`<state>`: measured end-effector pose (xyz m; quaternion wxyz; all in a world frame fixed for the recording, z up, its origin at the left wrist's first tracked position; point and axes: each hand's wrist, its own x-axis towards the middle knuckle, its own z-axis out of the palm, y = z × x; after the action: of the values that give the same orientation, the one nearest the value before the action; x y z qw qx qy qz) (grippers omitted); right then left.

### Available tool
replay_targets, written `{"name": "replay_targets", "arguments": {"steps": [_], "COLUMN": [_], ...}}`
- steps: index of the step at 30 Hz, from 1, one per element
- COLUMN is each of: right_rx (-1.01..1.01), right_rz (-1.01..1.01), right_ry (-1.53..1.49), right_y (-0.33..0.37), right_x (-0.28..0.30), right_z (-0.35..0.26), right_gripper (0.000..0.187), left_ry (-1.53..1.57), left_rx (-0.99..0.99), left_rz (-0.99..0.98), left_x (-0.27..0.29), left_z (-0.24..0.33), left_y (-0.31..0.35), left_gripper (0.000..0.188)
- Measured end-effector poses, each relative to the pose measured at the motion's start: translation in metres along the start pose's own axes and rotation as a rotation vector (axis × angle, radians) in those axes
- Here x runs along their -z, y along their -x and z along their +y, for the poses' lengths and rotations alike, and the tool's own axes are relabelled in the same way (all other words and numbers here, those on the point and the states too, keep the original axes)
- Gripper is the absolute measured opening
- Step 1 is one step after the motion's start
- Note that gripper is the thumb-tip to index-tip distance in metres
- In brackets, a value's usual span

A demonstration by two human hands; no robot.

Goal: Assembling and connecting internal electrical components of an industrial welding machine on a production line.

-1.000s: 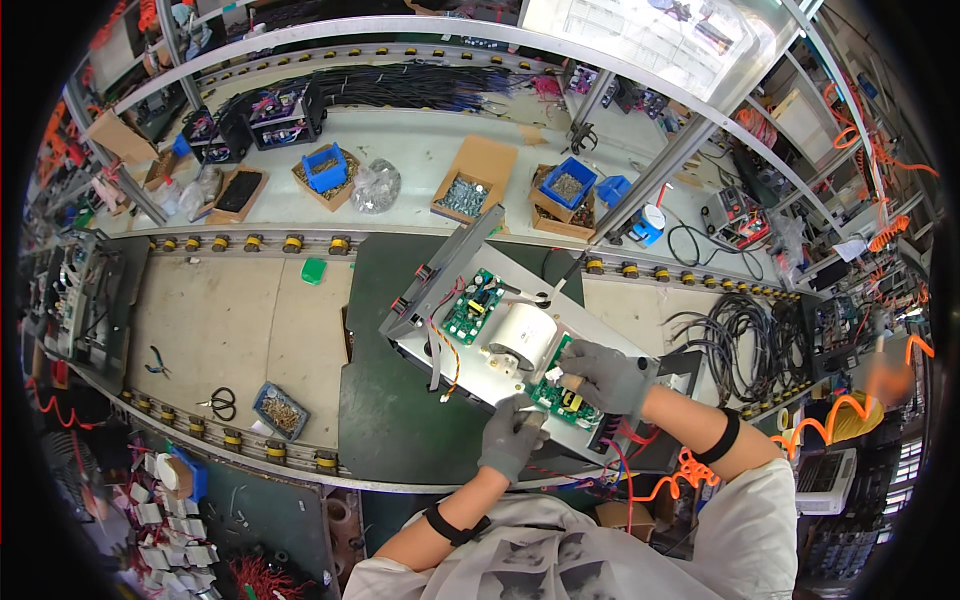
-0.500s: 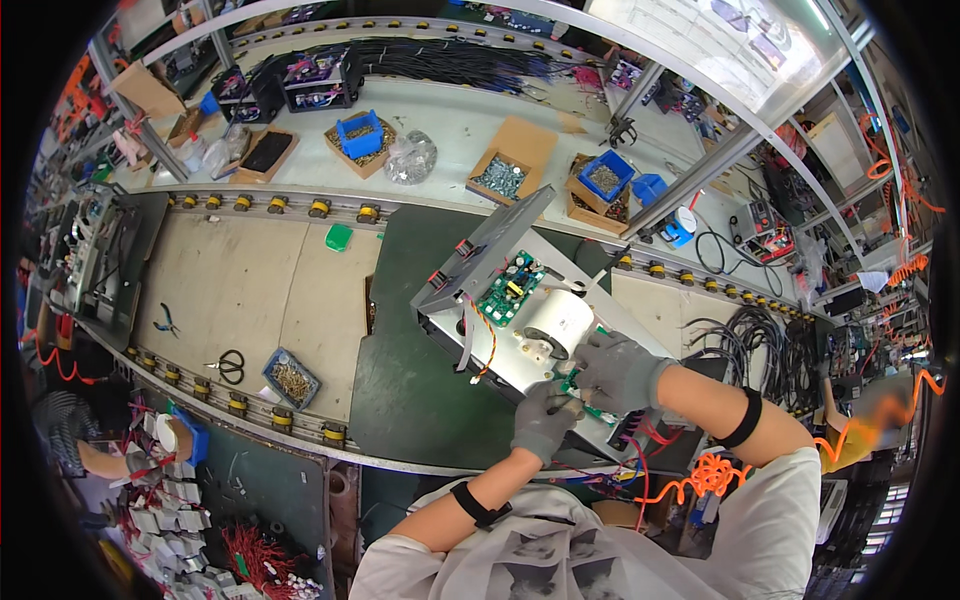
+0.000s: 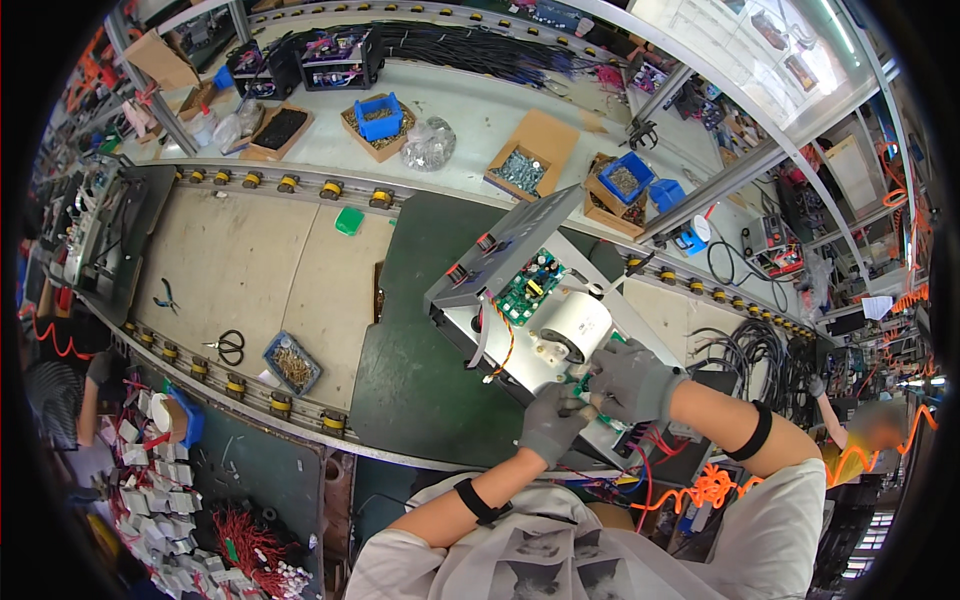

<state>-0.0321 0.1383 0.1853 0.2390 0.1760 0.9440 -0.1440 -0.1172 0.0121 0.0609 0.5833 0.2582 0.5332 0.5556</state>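
Gloves [image 3: 548,432] of grey fabric covered both of the person's hands. The left hand [image 3: 555,420] had its fingers bent and tips drawn together; the right hand [image 3: 635,382] curled palm-down beside it, their fingertips nearly meeting. I could not tell what, if anything, either one gripped.

Off to the left, a blue tray [image 3: 313,382] held small metal screws [image 3: 290,362]. Across the line, a cardboard box [image 3: 545,138] with its flap raised contained silvery hardware [image 3: 520,172], and a blue bin [image 3: 610,187] of small grey parts sat on a carton [image 3: 612,222].

Under the work lay a dark green board [image 3: 420,390], beside a pale worktop [image 3: 250,240] bearing scissors [image 3: 229,346] and pliers [image 3: 166,296]. Black cables [image 3: 470,50] stretched along the back, and a co-worker in yellow [image 3: 860,450] was at the far right.

The metal chassis [image 3: 518,362] rested on the green board, directly beneath the hands. Its white cylinder [image 3: 577,325] stood just beyond their fingers; one green circuit board [image 3: 530,287] showed past that, another circuit board [image 3: 580,382] mostly hidden under the gloves.
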Motion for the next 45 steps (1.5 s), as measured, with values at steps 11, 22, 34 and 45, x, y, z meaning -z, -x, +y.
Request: {"name": "replay_targets", "arguments": {"steps": [11, 22, 34, 45], "right_rx": [-0.216, -0.321, -0.445, -0.161], "right_rz": [-0.281, -0.431, 0.416, 0.73], "right_ry": [0.123, 0.075, -0.013, -0.274], "right_y": [-0.019, -0.018, 0.13, 0.036], "right_x": [0.007, 0.011, 0.025, -0.072], "right_z": [-0.029, -0.034, -0.091, -0.175], "right_gripper": [0.017, 0.028, 0.041, 0.053], "left_ry": [-0.159, -0.281, -0.259, -1.281], "left_rx": [0.027, -0.123, 0.284, -0.028], "left_rz": [0.016, -0.204, -0.746, -0.354], "left_x": [-0.002, 0.035, 0.106, 0.149], "left_z": [0.006, 0.003, -0.033, 0.131], "left_y": [0.001, -0.002, 0.05, 0.155], "left_gripper": [0.029, 0.025, 0.034, 0.019]}}
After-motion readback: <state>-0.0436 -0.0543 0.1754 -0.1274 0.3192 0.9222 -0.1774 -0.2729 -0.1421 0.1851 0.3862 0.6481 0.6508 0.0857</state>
